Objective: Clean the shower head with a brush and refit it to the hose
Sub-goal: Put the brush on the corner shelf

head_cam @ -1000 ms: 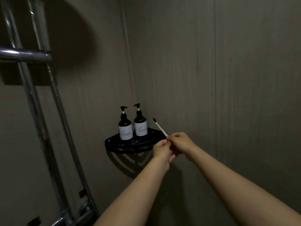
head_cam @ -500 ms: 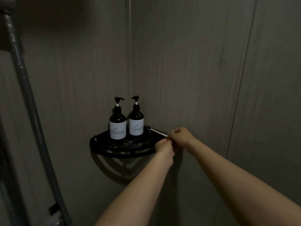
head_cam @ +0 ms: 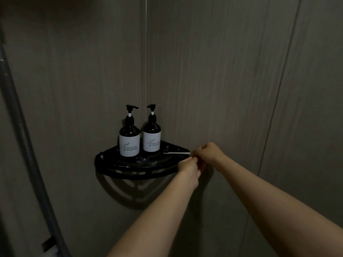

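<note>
A thin white brush with a dark head lies flat on the right side of the black corner shelf, its head pointing at the bottles. My right hand pinches the handle's near end at the shelf's right tip. Just below it, my left hand has its fingers curled at the same end; whether it grips the handle is unclear. The metal shower hose hangs down the left edge. No shower head is in view.
Two dark pump bottles with white labels, one on the left and one beside it, stand at the back of the shelf in the wall corner. Grey panelled walls surround it. A dark bracket sits low at the left.
The brush came down from pointing up and left in the air to lying flat on the shelf. Both hands sank with it. The view swung right, so the chrome rail left the frame.
</note>
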Tool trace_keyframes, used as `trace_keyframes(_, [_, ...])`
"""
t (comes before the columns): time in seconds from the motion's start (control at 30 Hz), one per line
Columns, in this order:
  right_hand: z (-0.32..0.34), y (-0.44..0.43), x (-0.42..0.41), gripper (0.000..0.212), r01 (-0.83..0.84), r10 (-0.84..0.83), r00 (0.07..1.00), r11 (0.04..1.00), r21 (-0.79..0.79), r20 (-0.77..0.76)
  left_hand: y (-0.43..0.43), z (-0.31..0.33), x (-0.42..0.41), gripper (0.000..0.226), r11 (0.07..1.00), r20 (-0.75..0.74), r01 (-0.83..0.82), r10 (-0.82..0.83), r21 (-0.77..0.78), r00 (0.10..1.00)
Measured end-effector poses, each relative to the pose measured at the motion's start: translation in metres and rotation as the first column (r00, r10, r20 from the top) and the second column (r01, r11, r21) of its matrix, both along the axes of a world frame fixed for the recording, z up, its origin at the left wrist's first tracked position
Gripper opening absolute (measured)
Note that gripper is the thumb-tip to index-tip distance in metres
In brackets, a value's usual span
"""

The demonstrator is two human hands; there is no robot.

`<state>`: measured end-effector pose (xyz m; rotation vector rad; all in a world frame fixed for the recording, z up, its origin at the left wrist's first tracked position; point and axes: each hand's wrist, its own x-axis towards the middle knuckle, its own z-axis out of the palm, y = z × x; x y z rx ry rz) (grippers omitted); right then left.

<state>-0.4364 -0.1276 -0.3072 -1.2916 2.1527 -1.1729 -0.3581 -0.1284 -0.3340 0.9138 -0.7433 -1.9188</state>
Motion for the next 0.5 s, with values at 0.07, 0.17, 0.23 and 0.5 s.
trace_keyframes(0.07, [-0.001,0.001,0.000,0.014,0.001,-0.001,1.000,1.000,0.000,-0.001,0.001,0.000,-0.001,0.034,1.000,0.002,0.000,0.000,-0.006,1.000])
trace_keyframes(0.17, [0.001,0.002,0.002,0.017,-0.003,0.003,1.000,1.000,-0.001,0.000,-0.001,0.000,-0.002,0.035,1.000,-0.011,0.007,-0.007,-0.019,1.000])
trace_keyframes(0.23, [0.003,0.003,0.003,0.025,-0.006,0.006,1.000,1.000,-0.011,-0.007,-0.002,0.002,-0.001,0.033,1.000,-0.011,0.012,-0.012,-0.024,1.000])
trace_keyframes(0.5, [0.002,0.000,0.009,0.035,0.015,-0.015,0.998,1.000,0.005,-0.056,-0.008,-0.001,0.007,0.029,1.000,-0.006,0.030,-0.030,0.005,1.000])
